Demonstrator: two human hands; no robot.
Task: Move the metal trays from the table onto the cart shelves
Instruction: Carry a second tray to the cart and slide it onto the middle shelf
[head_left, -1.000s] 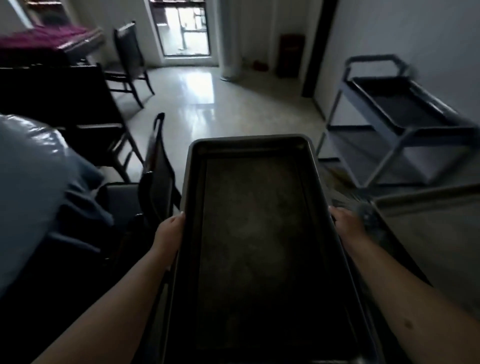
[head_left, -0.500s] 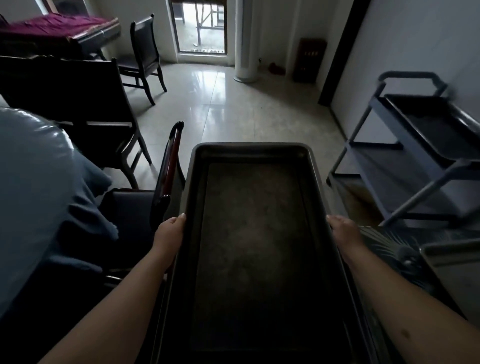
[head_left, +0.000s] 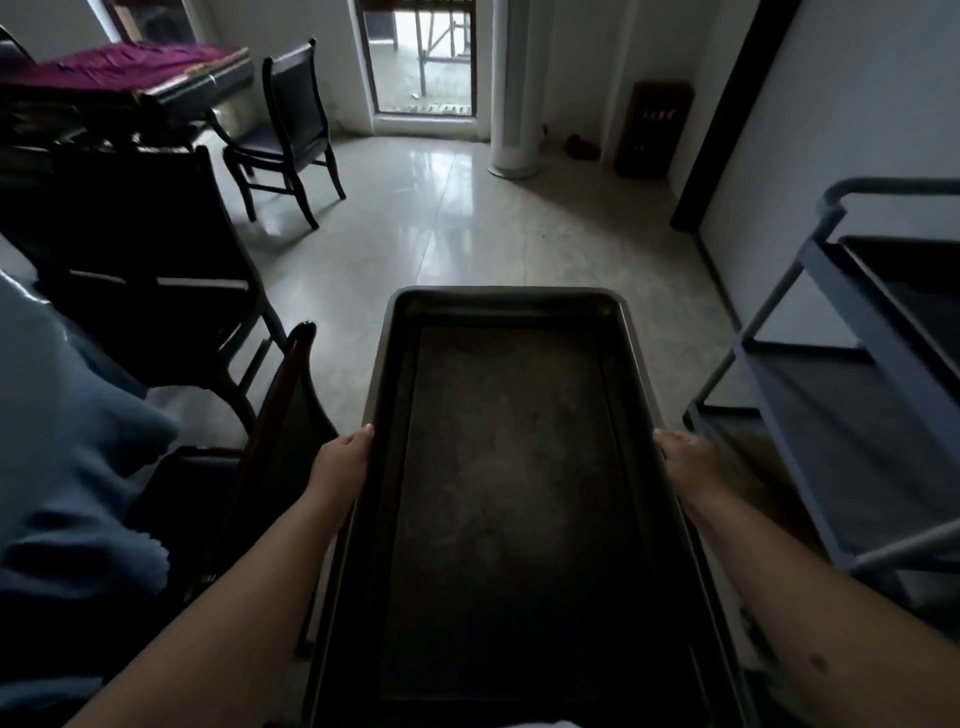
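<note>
1. A long metal tray (head_left: 511, 483) is held out level in front of the person, above the floor (head_left: 467, 228), its long axis pointing away from the camera.
2. The left hand (head_left: 340, 465) grips the tray's left rim about halfway along, thumb on top of the edge and the other fingers curled out of sight beneath.
3. The right hand (head_left: 688, 465) grips the right rim opposite it in the same way; its fingers seem to wrap under the edge, though the dim light makes that hard to confirm.
4. A grey cart (head_left: 852, 374) stands to the right of the tray, near but not touching it, with a dark tray (head_left: 914, 291) already lying on its top shelf.
5. To the left sit dark chairs (head_left: 291, 135) and a table draped in blue cloth (head_left: 67, 447).
</note>
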